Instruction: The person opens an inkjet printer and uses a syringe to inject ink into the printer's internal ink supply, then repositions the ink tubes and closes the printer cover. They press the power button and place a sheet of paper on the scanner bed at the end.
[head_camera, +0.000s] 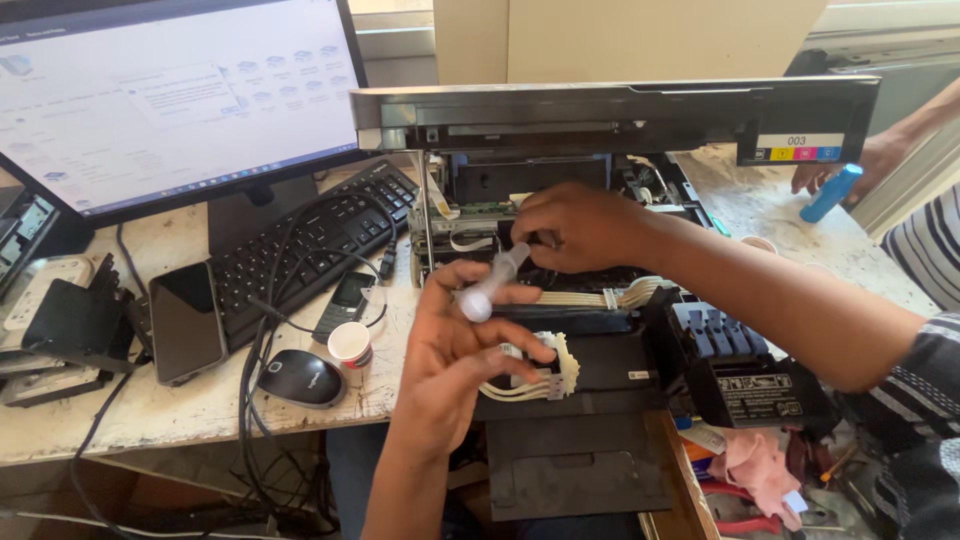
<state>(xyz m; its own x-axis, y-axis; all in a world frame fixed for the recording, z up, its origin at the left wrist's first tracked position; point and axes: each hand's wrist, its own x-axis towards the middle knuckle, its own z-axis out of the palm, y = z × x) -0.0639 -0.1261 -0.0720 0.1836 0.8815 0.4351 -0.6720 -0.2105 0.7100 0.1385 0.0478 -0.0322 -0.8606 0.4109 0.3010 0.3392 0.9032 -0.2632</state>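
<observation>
Gripping a clear plastic syringe (495, 282) between thumb and forefinger, the left hand (455, 350) is curling half shut, its lower fingers hooking a small white plastic block (550, 362) from which pale, thin tubes (510, 390) are looping out. The syringe is pointing up and to the right, its far end running under the right hand (580, 228). That hand is closing its fingers down around the syringe's upper end, just above the open printer (600, 330); exactly what the fingertips are pinching is hidden.

The printer is sitting with its flat scanner lid (610, 115) raised, showing black plastic insides and a flat band of cream tubes (590, 297) crossing the middle. A boxy black ink tank unit (745, 370) is hanging at its right side.

On the rough, stained tabletop (180, 400) to the left are lying a small paper cup (350, 345), a glossy black mouse (300, 377), a dark smartphone (186, 322), a black keyboard (310, 235) and tangled black cables, below a lit monitor (170, 95). At the far right another person's hand (880, 160) is resting by a blue bottle (830, 193).
</observation>
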